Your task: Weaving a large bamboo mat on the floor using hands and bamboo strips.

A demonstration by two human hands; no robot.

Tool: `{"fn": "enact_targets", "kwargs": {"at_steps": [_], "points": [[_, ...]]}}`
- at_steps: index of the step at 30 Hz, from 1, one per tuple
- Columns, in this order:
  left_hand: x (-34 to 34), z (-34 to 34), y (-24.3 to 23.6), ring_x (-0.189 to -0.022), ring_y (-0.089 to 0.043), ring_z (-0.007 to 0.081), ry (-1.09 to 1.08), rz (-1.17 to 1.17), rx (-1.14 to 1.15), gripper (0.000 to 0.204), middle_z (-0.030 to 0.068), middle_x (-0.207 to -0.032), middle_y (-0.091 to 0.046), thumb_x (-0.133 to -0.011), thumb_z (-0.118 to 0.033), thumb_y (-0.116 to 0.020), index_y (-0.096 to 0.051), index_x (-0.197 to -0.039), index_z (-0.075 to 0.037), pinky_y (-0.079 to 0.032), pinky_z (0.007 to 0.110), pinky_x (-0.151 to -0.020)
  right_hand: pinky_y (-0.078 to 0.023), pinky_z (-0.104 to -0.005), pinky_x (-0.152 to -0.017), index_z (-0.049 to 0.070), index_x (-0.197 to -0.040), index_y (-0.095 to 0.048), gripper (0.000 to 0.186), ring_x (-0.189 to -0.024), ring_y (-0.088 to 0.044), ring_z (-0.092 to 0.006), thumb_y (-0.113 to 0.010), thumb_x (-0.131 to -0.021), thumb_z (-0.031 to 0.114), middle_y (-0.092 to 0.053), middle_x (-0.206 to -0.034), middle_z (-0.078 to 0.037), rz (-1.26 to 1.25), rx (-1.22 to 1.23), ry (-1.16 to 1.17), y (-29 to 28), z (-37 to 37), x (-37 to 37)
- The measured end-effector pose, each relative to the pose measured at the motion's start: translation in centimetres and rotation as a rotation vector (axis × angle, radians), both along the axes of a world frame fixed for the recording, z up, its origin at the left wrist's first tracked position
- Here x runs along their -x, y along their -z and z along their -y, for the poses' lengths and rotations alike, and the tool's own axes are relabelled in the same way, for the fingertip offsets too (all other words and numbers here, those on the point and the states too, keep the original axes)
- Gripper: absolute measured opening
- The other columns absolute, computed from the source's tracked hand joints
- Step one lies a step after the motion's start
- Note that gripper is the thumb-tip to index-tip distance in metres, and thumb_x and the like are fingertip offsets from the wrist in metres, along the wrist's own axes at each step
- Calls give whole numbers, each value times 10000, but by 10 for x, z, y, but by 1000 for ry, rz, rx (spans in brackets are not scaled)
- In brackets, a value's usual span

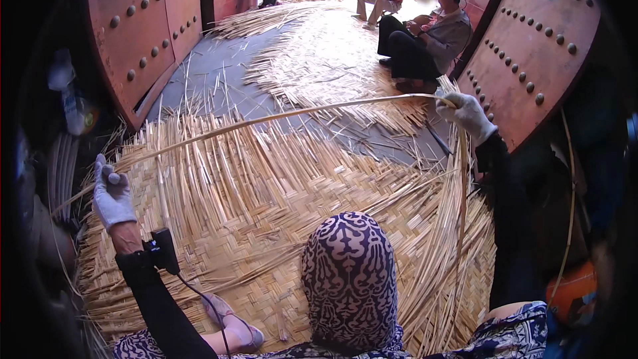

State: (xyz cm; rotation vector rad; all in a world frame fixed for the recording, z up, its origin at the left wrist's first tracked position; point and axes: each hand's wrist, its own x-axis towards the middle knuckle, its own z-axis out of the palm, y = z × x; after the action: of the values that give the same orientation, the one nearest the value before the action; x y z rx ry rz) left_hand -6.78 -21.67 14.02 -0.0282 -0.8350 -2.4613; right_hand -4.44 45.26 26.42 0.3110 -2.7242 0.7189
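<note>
Long pale strip (279,116) held in a shallow bow above a woven mat (256,189) on the floor. At the right hand (468,118), the gloved grip is clenched on the strip; at the left hand (113,198), the fingers are partly curled beside it, and from where I stand I cannot tell whether they grasp it. Were that side loose, the strip could spring or slide askew; bent too sharply, it could split. The loose splints (448,246) along the mat's right side might catch it if it dips. The cable (201,296) trailing from the wrist device (165,251) could snag on a stray end, and the sandalled foot (236,334) on the mat could crush the weave.
</note>
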Motion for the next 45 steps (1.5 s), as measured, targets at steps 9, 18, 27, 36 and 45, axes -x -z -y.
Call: {"fn": "enact_targets", "kwargs": {"at_steps": [9, 18, 27, 36, 45], "points": [[-35, 199, 41, -538, -493, 102, -583, 108, -16, 161, 38, -713, -582, -848, -121, -499, -554, -975, -40, -455, 280, -591, -476, -269, -620, 50, -867, -623, 212, -690, -576, -126, -648, -657, 42, -621, -743, -55, 677, 211, -177, 103, 69, 39], [-200, 389, 4, -753, -564, 171, -1087, 575, 306, 242, 64, -920, -597, -861, -203, -432, -542, -1029, -68, -461, 305, -689, -462, -345, -598, 134, -721, -617, 67, -680, -587, -266, -608, -667, 173, -604, -695, -78, 116, -526, -23, 164, 25, 53], [-196, 249, -58, -702, -585, 263, -1139, 991, 569, 414, 184, -782, -606, -684, -282, -647, -563, -813, 103, -487, 349, -619, -438, -362, -568, 92, -792, -592, 104, -642, -581, -266, -576, -691, 109, -589, -660, -105, 217, -625, -350, 228, 3, 71], [-46, -101, 67, -938, -505, 294, -158, 361, 2235, 250, 155, -1019, -525, -744, -160, -527, -573, -969, -60, -405, 372, -822, -427, -330, -503, 45, -810, -560, 168, -533, -557, -242, -567, -779, 210, -561, -620, -130, 493, -43, -488, 243, 226, 25], [-33, -222, 119, -633, -555, 205, -170, -153, 1871, 107, 49, -680, -555, -717, -235, -589, -593, -734, -129, -436, 325, -570, -425, -303, -528, 60, -812, -588, 151, -587, -553, -238, -631, -667, 58, -546, -682, -105, 46, 67, -539, 220, 208, 24]]}}
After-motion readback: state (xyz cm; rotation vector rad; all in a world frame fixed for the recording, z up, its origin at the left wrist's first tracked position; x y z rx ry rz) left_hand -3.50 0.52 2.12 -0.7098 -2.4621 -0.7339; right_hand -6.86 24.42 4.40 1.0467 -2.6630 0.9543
